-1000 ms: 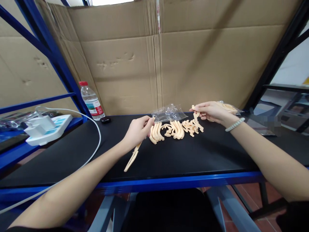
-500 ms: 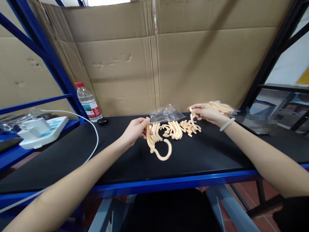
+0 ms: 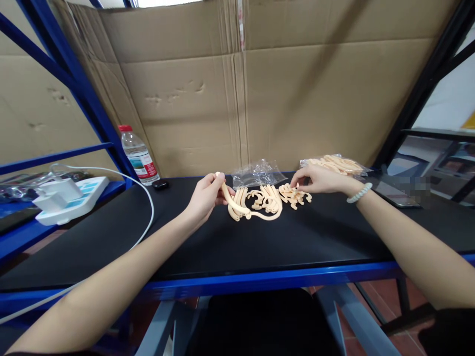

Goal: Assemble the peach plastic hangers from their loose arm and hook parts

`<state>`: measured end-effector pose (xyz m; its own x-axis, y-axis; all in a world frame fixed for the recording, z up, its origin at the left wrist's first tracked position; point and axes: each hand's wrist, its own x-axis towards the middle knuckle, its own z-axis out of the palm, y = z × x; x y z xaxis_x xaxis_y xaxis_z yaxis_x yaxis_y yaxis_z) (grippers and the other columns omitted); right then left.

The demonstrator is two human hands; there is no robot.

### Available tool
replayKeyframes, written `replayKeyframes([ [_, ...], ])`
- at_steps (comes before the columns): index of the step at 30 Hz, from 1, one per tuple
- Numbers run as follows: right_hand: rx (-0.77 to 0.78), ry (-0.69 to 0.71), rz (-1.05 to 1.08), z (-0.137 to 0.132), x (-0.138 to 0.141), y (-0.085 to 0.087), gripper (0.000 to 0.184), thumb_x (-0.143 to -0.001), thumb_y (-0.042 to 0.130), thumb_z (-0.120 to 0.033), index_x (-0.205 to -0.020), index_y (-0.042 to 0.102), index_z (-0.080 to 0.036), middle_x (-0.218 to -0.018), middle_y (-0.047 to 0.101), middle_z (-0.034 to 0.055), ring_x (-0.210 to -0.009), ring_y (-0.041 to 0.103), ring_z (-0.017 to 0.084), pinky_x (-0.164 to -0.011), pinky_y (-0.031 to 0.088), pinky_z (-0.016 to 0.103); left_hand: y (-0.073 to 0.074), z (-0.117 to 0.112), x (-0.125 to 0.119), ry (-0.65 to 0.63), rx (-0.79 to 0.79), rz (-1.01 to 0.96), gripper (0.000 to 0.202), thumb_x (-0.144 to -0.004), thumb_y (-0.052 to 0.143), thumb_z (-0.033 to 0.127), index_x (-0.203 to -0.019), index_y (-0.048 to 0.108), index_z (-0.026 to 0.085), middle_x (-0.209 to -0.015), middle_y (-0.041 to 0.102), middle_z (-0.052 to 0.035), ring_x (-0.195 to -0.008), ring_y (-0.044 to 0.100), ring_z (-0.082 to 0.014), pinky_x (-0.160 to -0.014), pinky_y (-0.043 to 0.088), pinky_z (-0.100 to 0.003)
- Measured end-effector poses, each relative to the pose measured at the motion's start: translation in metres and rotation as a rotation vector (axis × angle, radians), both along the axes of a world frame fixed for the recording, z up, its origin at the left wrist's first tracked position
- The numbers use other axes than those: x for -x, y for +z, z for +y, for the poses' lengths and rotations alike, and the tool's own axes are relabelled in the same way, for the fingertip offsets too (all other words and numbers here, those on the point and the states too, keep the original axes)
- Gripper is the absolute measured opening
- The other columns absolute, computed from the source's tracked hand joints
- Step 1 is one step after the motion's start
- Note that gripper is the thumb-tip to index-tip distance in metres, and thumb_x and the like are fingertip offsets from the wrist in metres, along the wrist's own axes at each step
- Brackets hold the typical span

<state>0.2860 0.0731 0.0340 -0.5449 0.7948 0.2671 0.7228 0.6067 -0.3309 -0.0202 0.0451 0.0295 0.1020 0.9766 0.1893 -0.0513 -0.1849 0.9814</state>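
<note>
My left hand (image 3: pixel 205 197) pinches one end of a long cream plastic hook piece (image 3: pixel 248 212), which slants down to the right over the black table top (image 3: pixel 260 242). Behind it lie several more cream curved pieces in a row (image 3: pixel 267 198). My right hand (image 3: pixel 318 179) rests fingertips down on the right end of that row, on a small pile of short pieces (image 3: pixel 295 195); its fingers are bent and pinch at a piece there. A white bead bracelet (image 3: pixel 359 193) sits on my right wrist.
An empty clear plastic bag (image 3: pixel 259 174) lies behind the row; a bag with more cream pieces (image 3: pixel 336 164) lies behind my right hand. At the left stand a water bottle (image 3: pixel 137 154), a small black object (image 3: pixel 161 185), a white power strip with plug (image 3: pixel 69 195) and cable (image 3: pixel 148 217). Cardboard walls the back.
My left hand turned the long hook piece and swung its curved end from hanging near me to pointing right by the row. My right hand came down from its raised pinch onto the short pieces.
</note>
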Motion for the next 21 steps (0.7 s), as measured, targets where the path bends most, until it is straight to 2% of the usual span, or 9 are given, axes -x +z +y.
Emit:
replayKeyframes([
  [2, -0.132, -0.015, 0.103, -0.011, 0.014, 0.002, 0.019, -0.076, 0.054, -0.015, -0.088, 0.069, -0.017, -0.084, 0.068, 0.0039, -0.067, 0.058, 0.012, -0.058, 0.043, 0.024, -0.001, -0.001, -0.001, 0.014, -0.052, -0.035, 0.017, -0.093, 0.043, 0.026, -0.081, 0.043, 0.015, -0.059, 0.064, -0.0033, -0.045, 0.057, -0.0085, -0.041, 0.044, -0.015],
  [4, -0.354, -0.018, 0.273, -0.029, 0.034, 0.004, 0.021, -0.081, 0.050, -0.016, -0.093, 0.067, -0.017, -0.087, 0.067, 0.0038, -0.067, 0.057, 0.011, -0.058, 0.043, 0.024, -0.004, -0.001, -0.003, 0.046, -0.124, -0.069, 0.014, -0.092, 0.045, 0.027, -0.083, 0.042, 0.016, -0.062, 0.065, -0.0027, -0.048, 0.060, -0.0091, -0.044, 0.047, -0.016],
  [7, -0.703, 0.113, 0.414, -0.061, 0.067, 0.002, 0.017, -0.082, 0.053, -0.014, -0.093, 0.066, -0.017, -0.081, 0.067, 0.0021, -0.063, 0.055, 0.010, -0.060, 0.044, 0.024, -0.010, -0.001, -0.006, 0.094, -0.245, -0.095, 0.015, -0.090, 0.050, 0.029, -0.086, 0.040, 0.018, -0.068, 0.066, -0.0015, -0.054, 0.063, -0.0106, -0.048, 0.052, -0.018],
  [10, -0.719, 0.172, 0.387, -0.080, 0.087, -0.008, 0.023, -0.083, 0.055, -0.014, -0.106, 0.062, -0.016, -0.091, 0.067, 0.0034, -0.056, 0.052, 0.007, -0.057, 0.045, 0.022, -0.015, -0.003, -0.009, 0.099, -0.328, -0.106, 0.021, -0.087, 0.053, 0.033, -0.088, 0.037, 0.020, -0.072, 0.066, -0.0006, -0.057, 0.065, -0.0118, -0.049, 0.054, -0.020],
  [13, -0.674, 0.095, 0.236, -0.076, 0.092, -0.021, 0.037, -0.084, 0.059, -0.024, -0.119, 0.055, -0.012, -0.106, 0.064, 0.0087, -0.069, 0.058, 0.012, -0.062, 0.047, 0.025, -0.017, -0.007, -0.011, 0.080, -0.350, -0.115, 0.025, -0.086, 0.055, 0.035, -0.089, 0.036, 0.020, -0.075, 0.066, -0.0007, -0.058, 0.066, -0.0122, -0.050, 0.055, -0.021],
  [15, -0.615, 0.022, 0.166, -0.068, 0.089, -0.025, 0.032, -0.085, 0.059, -0.027, -0.113, 0.058, -0.012, -0.099, 0.065, 0.0079, -0.074, 0.059, 0.015, -0.064, 0.047, 0.027, -0.018, -0.009, -0.012, 0.076, -0.353, -0.118, 0.025, -0.086, 0.055, 0.035, -0.088, 0.035, 0.020, -0.077, 0.065, -0.0010, -0.059, 0.066, -0.0122, -0.051, 0.057, -0.022],
  [17, -0.555, -0.013, 0.170, -0.061, 0.087, -0.026, 0.020, -0.087, 0.057, -0.026, -0.101, 0.063, -0.013, -0.083, 0.064, 0.0045, -0.070, 0.058, 0.014, -0.062, 0.045, 0.026, -0.020, -0.009, -0.012, 0.088, -0.367, -0.115, 0.026, -0.085, 0.055, 0.035, -0.089, 0.035, 0.020, -0.082, 0.064, -0.0020, -0.059, 0.065, -0.0114, -0.054, 0.058, -0.024],
  [19, -0.535, -0.009, 0.198, -0.057, 0.085, -0.026, 0.016, -0.088, 0.056, -0.024, -0.096, 0.065, -0.013, -0.077, 0.061, 0.0029, -0.067, 0.056, 0.013, -0.060, 0.044, 0.024, -0.021, -0.008, -0.011, 0.140, -0.423, -0.087, 0.027, -0.084, 0.058, 0.033, -0.093, 0.036, 0.020, -0.100, 0.061, -0.0055, -0.059, 0.064, -0.0090, -0.054, 0.059, -0.025],
  [21, -0.549, 0.008, 0.206, -0.058, 0.086, -0.026, 0.016, -0.089, 0.054, -0.024, -0.097, 0.064, -0.013, -0.081, 0.060, 0.0033, -0.066, 0.054, 0.011, -0.060, 0.043, 0.024, -0.022, -0.009, -0.009, 0.230, -0.544, -0.004, 0.033, -0.082, 0.061, 0.029, -0.103, 0.037, 0.021, -0.123, 0.050, -0.0096, -0.062, 0.063, -0.0069, -0.054, 0.059, -0.024],
])
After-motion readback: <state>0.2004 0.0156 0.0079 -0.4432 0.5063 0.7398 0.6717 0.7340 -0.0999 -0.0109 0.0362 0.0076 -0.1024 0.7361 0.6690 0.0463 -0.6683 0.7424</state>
